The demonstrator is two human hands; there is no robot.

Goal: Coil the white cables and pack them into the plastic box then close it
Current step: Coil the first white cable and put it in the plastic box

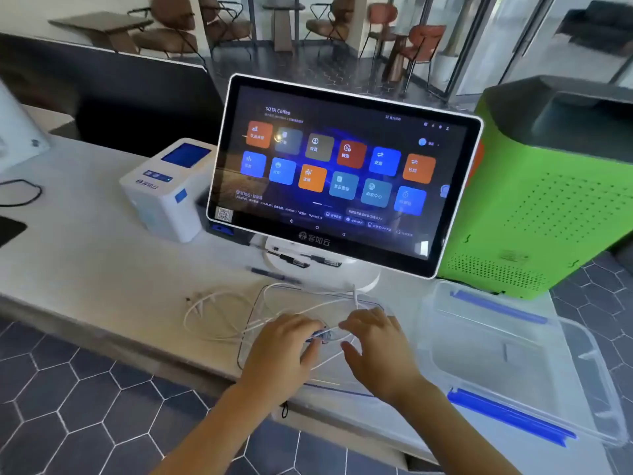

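Note:
Loose white cables (212, 313) lie in tangled loops on the pale counter, in front of the screen's stand. They run right, across a clear lid (337, 389) with a blue seal that lies flat on the counter. My left hand (284, 351) and my right hand (376, 344) are side by side over the lid. The left pinches a cable at a small bluish end piece (320, 335). The right hand's bent fingers pinch the same cable just beside it. The clear plastic box (479, 354) with blue latches stands open and empty to the right.
A touch screen (342, 173) on a white stand rises right behind the cables. A white label printer (168, 190) sits at the left, a green machine (548, 207) at the right behind the box. A dark pen (274, 275) lies by the stand. The counter edge runs beneath my wrists.

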